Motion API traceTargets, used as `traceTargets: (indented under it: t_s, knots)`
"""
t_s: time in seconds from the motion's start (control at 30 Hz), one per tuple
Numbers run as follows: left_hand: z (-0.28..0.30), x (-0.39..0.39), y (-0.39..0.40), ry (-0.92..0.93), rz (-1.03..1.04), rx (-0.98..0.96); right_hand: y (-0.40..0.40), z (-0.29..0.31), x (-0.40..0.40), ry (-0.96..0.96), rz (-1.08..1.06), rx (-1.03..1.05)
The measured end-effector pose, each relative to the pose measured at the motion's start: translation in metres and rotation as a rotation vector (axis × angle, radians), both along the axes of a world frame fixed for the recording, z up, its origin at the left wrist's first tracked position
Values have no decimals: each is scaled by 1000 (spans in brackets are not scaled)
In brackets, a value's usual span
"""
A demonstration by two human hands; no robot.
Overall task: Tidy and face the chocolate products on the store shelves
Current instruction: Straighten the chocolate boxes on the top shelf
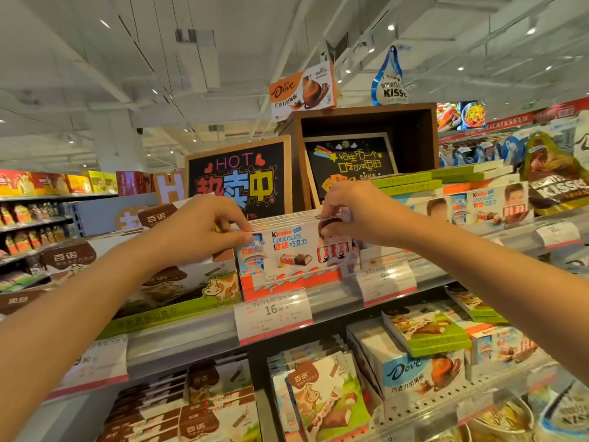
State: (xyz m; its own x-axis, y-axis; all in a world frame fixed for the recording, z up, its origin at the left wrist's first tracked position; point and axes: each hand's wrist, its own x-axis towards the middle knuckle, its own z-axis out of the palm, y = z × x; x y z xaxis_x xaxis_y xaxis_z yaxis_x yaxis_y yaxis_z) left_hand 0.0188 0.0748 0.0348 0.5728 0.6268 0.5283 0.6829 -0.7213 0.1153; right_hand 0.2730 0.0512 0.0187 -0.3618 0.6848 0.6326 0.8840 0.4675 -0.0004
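A row of white and orange Kinder chocolate boxes (296, 253) stands upright on the upper shelf, the front one facing me. My left hand (204, 228) pinches the top left corner of the front box. My right hand (350, 208) grips the top right edge of the same row with curled fingers. Brown and green cow-print chocolate boxes (178, 282) stand to the left of the row, partly hidden by my left forearm. More Kinder boxes (490, 205) lie stacked to the right.
A shelf rail with price tags (274, 314) runs below the boxes. Chalkboard signs (239, 180) and a wooden crate (424, 138) stand behind. Kisses bags (557, 183) sit at far right. Dove boxes (411, 371) and more cow-print packs (322, 397) fill the lower shelf.
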Motion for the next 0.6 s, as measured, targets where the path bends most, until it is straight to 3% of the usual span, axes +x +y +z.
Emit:
traceTargets:
  t_s: [0.2,0.43,0.6]
  knots:
    - [4,14,-6,29,44,139,-2,1,13,-38,66,102]
    - [15,84,-4,-92,27,88,-9,19,87,350,192,135]
    - [24,149,6,-182,74,19,6,48,174,433,-41,80]
